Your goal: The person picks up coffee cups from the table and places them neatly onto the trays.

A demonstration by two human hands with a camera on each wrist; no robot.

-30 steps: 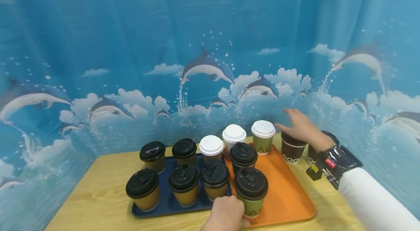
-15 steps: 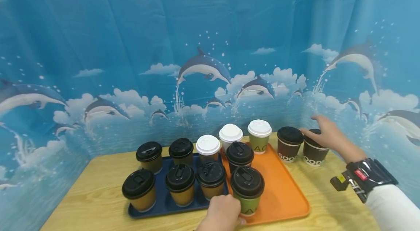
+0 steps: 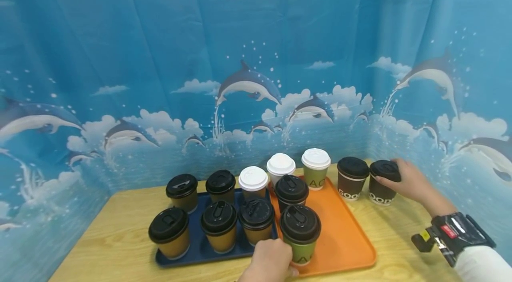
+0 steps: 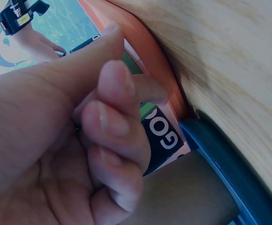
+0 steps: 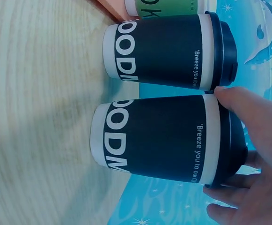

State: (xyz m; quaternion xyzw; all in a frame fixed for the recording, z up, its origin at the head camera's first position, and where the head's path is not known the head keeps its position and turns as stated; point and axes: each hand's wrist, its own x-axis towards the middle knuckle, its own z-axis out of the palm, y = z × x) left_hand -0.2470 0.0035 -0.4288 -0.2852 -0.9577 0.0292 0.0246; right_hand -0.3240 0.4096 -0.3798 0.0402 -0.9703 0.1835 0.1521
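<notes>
My right hand holds a dark paper coffee cup by its black lid. The thumb lies on one side of the lid and the fingers on the other. Upright beside it stands a matching dark cup. My left hand, with loosely curled fingers, rests at the front left corner of the orange tray, close to a green cup with a black lid. In the left wrist view, the fingertips overlap the tray's rim, and nothing shows in the palm.
A navy tray holds several brown cups, most with black lids, one white-lidded. At the orange tray's back are a white-lidded green cup, another white-lidded cup and a black-lidded cup. A dolphin-print curtain hangs behind.
My right hand has moved right, from above the nearer dark cup to the far right one, and its fingers have closed around that lid. The left hand stays by the tray corner.
</notes>
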